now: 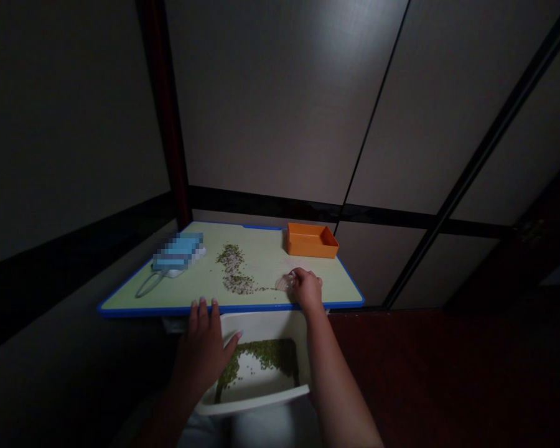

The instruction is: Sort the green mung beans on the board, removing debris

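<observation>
A pale green board with a blue rim [182,297] lies in front of me. Two small heaps of mixed green and pale grains [236,272] sit on its middle. My right hand [307,287] rests on the board right of the heaps, fingers curled round a small clear cup or scoop [285,282]. My left hand [204,348] holds the left side of a white tub [256,398] just under the board's near edge, fingertips touching the blue rim. Green grains [266,358] cover part of the tub's floor.
An orange box [312,240] stands at the board's far right corner. A blue and white object with a loop cord [175,258] lies at the left. Dim panelled walls rise behind, and dark reddish floor spreads to the right.
</observation>
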Demonstrator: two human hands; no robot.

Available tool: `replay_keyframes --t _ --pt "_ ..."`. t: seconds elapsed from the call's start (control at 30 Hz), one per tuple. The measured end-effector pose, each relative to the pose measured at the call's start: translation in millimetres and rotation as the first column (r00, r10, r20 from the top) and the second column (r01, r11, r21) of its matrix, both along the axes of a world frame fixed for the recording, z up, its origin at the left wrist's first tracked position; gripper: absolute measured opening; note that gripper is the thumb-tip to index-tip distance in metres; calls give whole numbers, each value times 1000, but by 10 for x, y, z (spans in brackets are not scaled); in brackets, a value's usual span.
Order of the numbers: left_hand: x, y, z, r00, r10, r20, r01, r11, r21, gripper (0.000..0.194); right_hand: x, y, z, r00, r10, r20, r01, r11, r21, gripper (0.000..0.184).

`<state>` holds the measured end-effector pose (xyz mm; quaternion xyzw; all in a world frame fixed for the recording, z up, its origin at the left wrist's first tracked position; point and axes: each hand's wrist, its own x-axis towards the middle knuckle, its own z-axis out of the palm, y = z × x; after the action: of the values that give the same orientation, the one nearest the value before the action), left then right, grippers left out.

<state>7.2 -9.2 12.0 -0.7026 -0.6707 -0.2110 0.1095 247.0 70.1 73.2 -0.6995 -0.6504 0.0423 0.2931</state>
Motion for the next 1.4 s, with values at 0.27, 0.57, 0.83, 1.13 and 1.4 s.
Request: replay_keyframes --t 0.27,0.57,0.83,1.13,1.4 --pt "4 11 0 1000 -8 6 8 1000 1 80 -13 -27 37 1000 -9 21 9 1000 -8 25" --pt "14 -9 36 1000 -4 14 4 1000 -7 80 -47 -39 46 999 39 34 -38 999 -39 25" --pt "8 1 -3 999 -8 36 8 1000 12 80 -35 -32 46 999 -8 48 11 998 -54 27" --pt "4 -3 1 1000 -12 25 11 1000 10 79 -89 -33 46 998 17 53 -13 998 -58 26" --pt "7 1 -5 1000 -1 20 1 1000 14 80 -78 -28 33 999 -2 46 3 999 -32 25"
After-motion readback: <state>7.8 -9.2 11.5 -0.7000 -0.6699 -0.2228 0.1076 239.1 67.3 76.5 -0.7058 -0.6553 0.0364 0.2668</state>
